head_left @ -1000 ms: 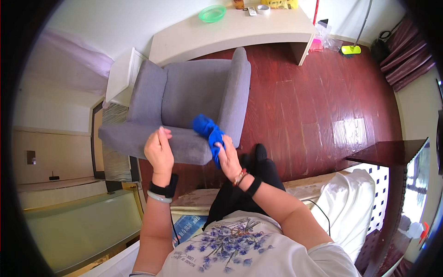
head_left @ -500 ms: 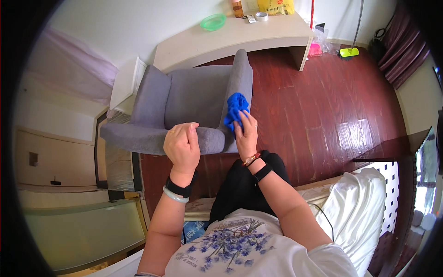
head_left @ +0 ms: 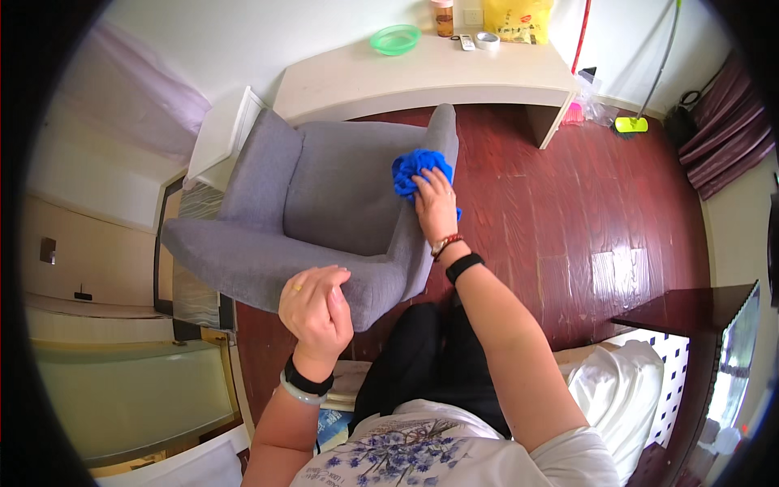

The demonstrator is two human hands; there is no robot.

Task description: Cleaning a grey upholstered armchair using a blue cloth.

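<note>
A grey fabric armchair (head_left: 349, 178) stands in front of me, its near edge towards my knees. On top of its right armrest, my right hand (head_left: 436, 207) presses a bunched blue cloth (head_left: 412, 174), fingers spread over the bundle. A small blue end of the cloth shows beside the wrist, over the armrest's outer side. My left hand (head_left: 318, 312) is at the chair's near edge, its fingers curled together with nothing visible in them. Whether it touches the fabric I cannot tell.
Beyond the chair runs a pale desk (head_left: 341, 85) with a green basin (head_left: 395, 39), a tape roll (head_left: 488, 41) and a yellow bag (head_left: 519, 18). A green broom (head_left: 631, 124) leans at the far right. A white side table (head_left: 231, 134) stands left of the chair.
My right hand and the cloth have moved farther along the right armrest, and the cloth is bunched wider. My left hand sits lower in view. The chair appears shifted as the view moved.
</note>
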